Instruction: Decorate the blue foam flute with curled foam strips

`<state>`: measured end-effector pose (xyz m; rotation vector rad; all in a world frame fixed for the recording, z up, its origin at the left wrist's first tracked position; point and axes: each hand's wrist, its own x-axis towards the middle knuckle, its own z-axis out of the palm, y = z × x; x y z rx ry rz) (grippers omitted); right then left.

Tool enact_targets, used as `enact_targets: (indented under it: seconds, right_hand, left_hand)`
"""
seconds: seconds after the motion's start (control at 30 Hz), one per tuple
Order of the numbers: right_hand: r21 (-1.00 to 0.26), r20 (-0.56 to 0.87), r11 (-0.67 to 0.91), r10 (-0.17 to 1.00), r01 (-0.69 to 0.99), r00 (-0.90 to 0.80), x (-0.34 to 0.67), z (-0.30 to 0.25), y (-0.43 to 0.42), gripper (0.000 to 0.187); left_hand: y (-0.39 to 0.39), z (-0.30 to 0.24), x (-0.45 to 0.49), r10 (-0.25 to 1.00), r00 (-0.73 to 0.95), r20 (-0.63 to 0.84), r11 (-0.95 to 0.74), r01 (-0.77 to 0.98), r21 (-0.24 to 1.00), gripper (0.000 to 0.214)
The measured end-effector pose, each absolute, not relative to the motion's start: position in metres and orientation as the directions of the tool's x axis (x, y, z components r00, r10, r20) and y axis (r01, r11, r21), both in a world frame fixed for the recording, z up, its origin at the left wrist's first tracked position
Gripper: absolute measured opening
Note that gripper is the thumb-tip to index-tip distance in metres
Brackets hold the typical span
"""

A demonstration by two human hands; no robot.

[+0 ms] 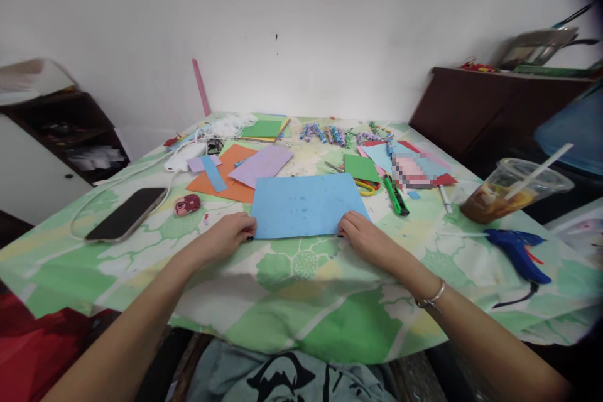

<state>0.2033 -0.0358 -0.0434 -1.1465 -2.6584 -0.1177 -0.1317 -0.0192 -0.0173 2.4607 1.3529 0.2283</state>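
A light blue sheet of paper (301,207) lies in front of me, its near edge toward my body. My left hand (238,227) pinches its near left corner, fingers curled together. At the near right corner my right hand (355,230) grips the same sheet in a similar pinch. Just behind the sheet are a green paper piece (362,168) and scissors with yellow handles (365,188), partly covered. To the left of it, a purple sheet (262,164) and a blue strip (213,173) rest on an orange sheet (238,191).
A phone (126,215) and a dark red case (187,205) lie left. Right are a green cutter (396,195), a marker (445,199), a drink cup (509,191) and a blue glue gun (518,254). Curled paper coils (335,135) and a green stack (267,129) sit at the back.
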Motion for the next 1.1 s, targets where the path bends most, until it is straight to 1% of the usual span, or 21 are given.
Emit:
enact_targets:
  seconds: [0.1, 0.17, 0.27, 0.37, 0.47, 0.6, 0.7, 0.83, 0.97, 1.1]
  right_hand:
    - [-0.034, 0.254, 0.671, 0.723, 0.741, -0.643, 0.201, -0.047, -0.033, 0.019]
    - [-0.040, 0.244, 0.657, 0.737, 0.753, -0.630, 0.201, -0.050, -0.031, 0.019]
    - [-0.047, 0.223, 0.631, 0.762, 0.774, -0.608, 0.202, -0.051, -0.031, 0.017]
    - [-0.051, 0.197, 0.590, 0.797, 0.806, -0.571, 0.202, -0.049, -0.033, 0.015]
    - [-0.045, 0.162, 0.536, 0.836, 0.843, -0.523, 0.198, -0.046, -0.030, 0.015]
    - [-0.039, 0.090, 0.444, 0.894, 0.895, -0.439, 0.187, -0.041, -0.018, 0.014]
    - [-0.046, 0.046, 0.399, 0.916, 0.916, -0.397, 0.182, -0.037, -0.014, 0.012]
    - [-0.082, 0.048, 0.415, 0.910, 0.906, -0.412, 0.179, -0.031, -0.025, 0.010]
    - [-0.126, 0.064, 0.446, 0.895, 0.886, -0.441, 0.170, -0.029, -0.035, 0.012]
    - [-0.153, 0.025, 0.381, 0.924, 0.912, -0.382, 0.156, -0.030, -0.030, 0.017]
  left_hand:
    - [-0.023, -0.019, -0.113, 0.830, 0.551, 0.089, -0.549, 0.778, 0.306, 0.005]
    - [-0.026, -0.024, -0.091, 0.802, 0.576, 0.161, -0.595, 0.740, 0.313, 0.007]
    - [-0.027, -0.035, -0.059, 0.743, 0.642, 0.189, -0.667, 0.690, 0.281, 0.006]
    - [-0.024, -0.044, -0.041, 0.721, 0.665, 0.195, -0.692, 0.678, 0.247, 0.013]
    - [-0.021, -0.045, -0.036, 0.774, 0.613, 0.156, -0.629, 0.718, 0.298, 0.016]
    - [-0.016, -0.041, -0.030, 0.867, 0.488, 0.097, -0.489, 0.800, 0.347, 0.009]
    - [-0.013, -0.039, -0.024, 0.918, 0.393, 0.051, -0.382, 0.845, 0.374, 0.006]
    - [-0.011, -0.037, -0.020, 0.945, 0.328, 0.015, -0.305, 0.860, 0.410, 0.005]
    - [-0.014, -0.035, -0.020, 0.953, 0.303, 0.005, -0.273, 0.851, 0.448, 0.006]
    - [-0.014, -0.035, -0.022, 0.962, 0.273, -0.008, -0.235, 0.843, 0.484, 0.006]
